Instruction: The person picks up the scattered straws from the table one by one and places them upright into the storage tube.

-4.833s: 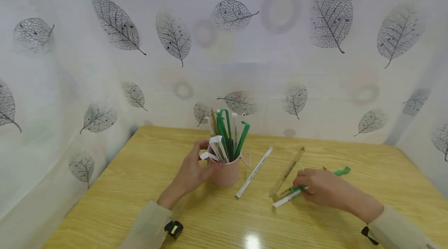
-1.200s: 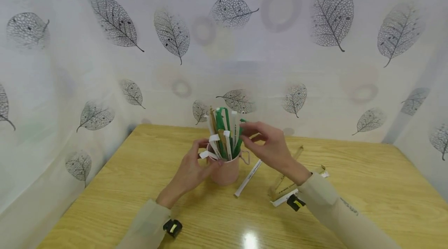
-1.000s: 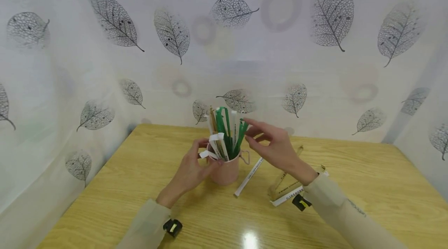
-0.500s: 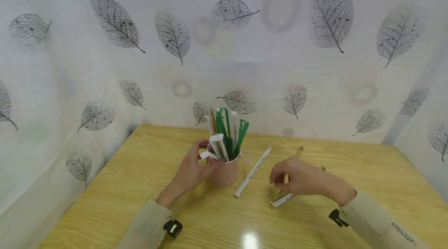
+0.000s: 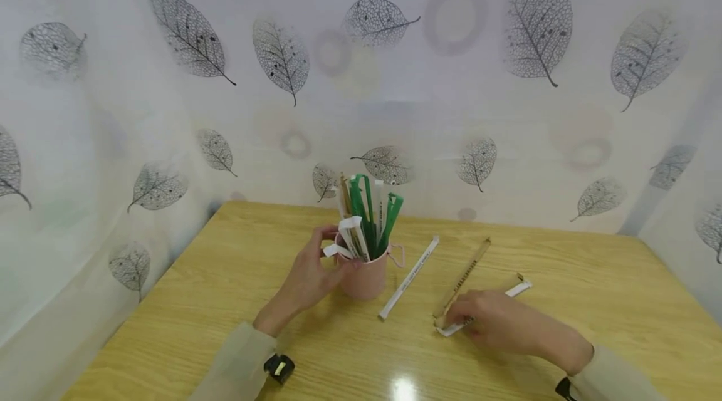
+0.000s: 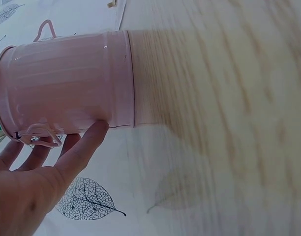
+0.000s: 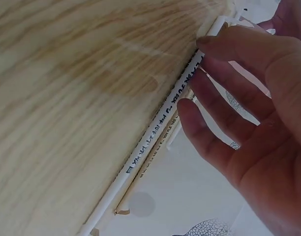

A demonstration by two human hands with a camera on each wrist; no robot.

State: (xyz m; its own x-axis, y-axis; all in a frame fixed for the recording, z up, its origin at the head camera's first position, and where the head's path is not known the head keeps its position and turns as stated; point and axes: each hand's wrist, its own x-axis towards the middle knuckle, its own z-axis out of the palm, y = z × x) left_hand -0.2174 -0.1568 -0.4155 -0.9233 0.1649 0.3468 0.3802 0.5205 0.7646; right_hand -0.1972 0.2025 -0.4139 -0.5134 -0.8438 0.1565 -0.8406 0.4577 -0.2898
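My left hand (image 5: 316, 272) holds a pink pail-shaped cup (image 5: 363, 282) with small wire handles, thumb on its near side and fingers around the far side. In the left wrist view, the thumb lies against the pink cup (image 6: 67, 83) near its base. Green, white and brown wrapped straws (image 5: 363, 213) stand in the cup. To the right, my right hand (image 5: 502, 319) is down at the table over a white wrapped straw (image 5: 519, 288). The right wrist view shows thumb and forefinger on either side of that printed white straw (image 7: 155, 128), pinching it near one end.
A brown wrapped straw (image 5: 465, 272) lies just beyond my right hand, and another brown one (image 7: 140, 169) runs alongside the white straw. Between cup and right hand lies a separate white straw (image 5: 408, 279). A leaf-patterned curtain (image 5: 361, 106) encloses the wooden table (image 5: 237, 250).
The green straw from the table went into the cup with the right hand, which let go and came back right and down to the white straw. The left hand stayed on the cup.
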